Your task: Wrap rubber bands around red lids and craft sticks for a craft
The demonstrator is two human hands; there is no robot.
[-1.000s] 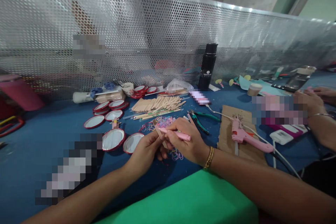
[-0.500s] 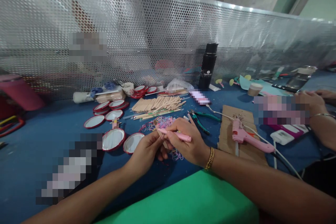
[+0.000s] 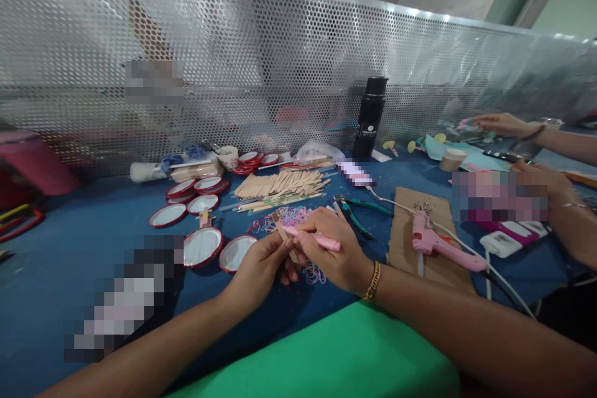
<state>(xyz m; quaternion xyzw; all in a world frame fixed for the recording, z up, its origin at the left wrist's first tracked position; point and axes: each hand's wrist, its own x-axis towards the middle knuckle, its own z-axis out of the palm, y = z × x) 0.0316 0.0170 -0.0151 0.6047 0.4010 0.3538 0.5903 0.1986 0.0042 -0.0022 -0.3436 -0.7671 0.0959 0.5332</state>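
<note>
Between the thumb and fingers of my left hand point(image 3: 260, 266) is a flat wooden craft stick point(image 3: 278, 222), held at a slant. My right hand point(image 3: 329, 255) grips a pink pen point(image 3: 319, 238), its tip end at the stick. Both hands meet over a tangle of thin coloured loops point(image 3: 291, 216), partly hidden beneath them. Left of my left hand lie round red-rimmed lids point(image 3: 202, 248), white inside. A heap of similar wooden sticks point(image 3: 280, 185) lies just beyond. Teal-handled pliers point(image 3: 358, 221) rest beyond my right hand.
A pink glue gun point(image 3: 436, 244) lies on cardboard point(image 3: 402, 214) at the right, its white cable trailing. A black bottle point(image 3: 372, 118) stands by the perforated metal screen point(image 3: 289, 43). A co-worker's hands point(image 3: 548, 189) are at the far right. Green material point(image 3: 326, 354) covers the near edge.
My hands have barely shifted; the pen stays at the stick. At the far right, one of the co-worker's hands has moved up and out over the table toward the screen.
</note>
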